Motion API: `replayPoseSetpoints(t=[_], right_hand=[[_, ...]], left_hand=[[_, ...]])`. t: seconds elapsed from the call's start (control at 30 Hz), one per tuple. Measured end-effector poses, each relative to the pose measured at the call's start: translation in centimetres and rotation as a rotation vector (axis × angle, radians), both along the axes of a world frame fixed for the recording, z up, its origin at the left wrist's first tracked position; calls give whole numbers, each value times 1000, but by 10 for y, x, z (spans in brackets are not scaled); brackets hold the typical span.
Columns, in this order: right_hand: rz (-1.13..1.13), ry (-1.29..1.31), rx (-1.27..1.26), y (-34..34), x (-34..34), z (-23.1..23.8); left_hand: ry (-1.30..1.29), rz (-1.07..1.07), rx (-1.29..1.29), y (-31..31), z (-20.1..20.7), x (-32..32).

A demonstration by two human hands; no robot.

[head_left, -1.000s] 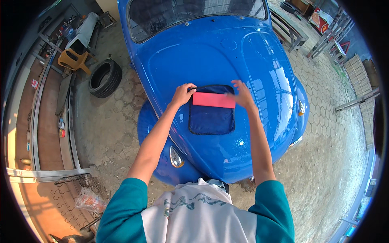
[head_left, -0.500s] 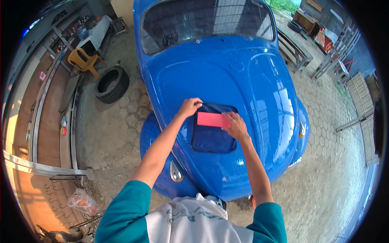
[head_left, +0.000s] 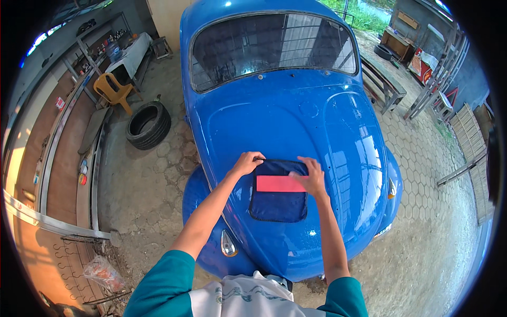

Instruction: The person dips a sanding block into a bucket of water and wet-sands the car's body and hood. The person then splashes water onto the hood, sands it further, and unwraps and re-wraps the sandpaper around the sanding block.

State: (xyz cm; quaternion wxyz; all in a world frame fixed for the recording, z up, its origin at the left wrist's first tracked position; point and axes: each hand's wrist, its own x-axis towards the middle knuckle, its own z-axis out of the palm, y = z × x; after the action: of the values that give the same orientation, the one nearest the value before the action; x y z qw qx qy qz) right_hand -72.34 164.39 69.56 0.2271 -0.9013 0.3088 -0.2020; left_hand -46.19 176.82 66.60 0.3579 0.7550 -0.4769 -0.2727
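Note:
A flat, dark blue fabric pouch (head_left: 279,207) with black edging lies on the blue car's front hood (head_left: 253,127). Across its middle rests a pinkish-red rectangular piece (head_left: 274,184), whose material I cannot make out. My left hand (head_left: 246,163) pinches the pouch's far left corner between thumb and fingers. Over the pouch's far right corner is my right hand (head_left: 315,179), fingers stretched apart, its thumb above the red piece. The palm covers the red piece's right end.
The car's windshield (head_left: 274,47) rises beyond the hood. To the left are a loose tire (head_left: 148,125), a yellow plastic chair (head_left: 114,92) and a cloth-covered table (head_left: 132,53). A wooden bench (head_left: 383,79) stands at the right, and a clear plastic bag (head_left: 103,272) lies lower left.
My right hand has let go of the red piece and moved up to the pouch's far right corner, fingers spreading. My left hand stays on its corner. The whole view has shifted, the scene sitting lower.

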Motion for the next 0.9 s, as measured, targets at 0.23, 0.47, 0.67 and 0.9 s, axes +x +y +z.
replayPoseSetpoints(t=[0.23, 0.47, 0.67, 0.9], right_hand=[[-90, 113, 24, -53, 14, -32], [-78, -69, 127, -40, -14, -37], [-114, -273, -325, 33, -61, -41], [-49, -216, -470, 44, -69, -50]], left_hand=[[-94, -65, -76, 7, 12, 2], [-160, -68, -166, 30, 22, -11], [-388, 31, -477, 73, 12, -60], [-600, 59, -559, 107, -35, -89]])
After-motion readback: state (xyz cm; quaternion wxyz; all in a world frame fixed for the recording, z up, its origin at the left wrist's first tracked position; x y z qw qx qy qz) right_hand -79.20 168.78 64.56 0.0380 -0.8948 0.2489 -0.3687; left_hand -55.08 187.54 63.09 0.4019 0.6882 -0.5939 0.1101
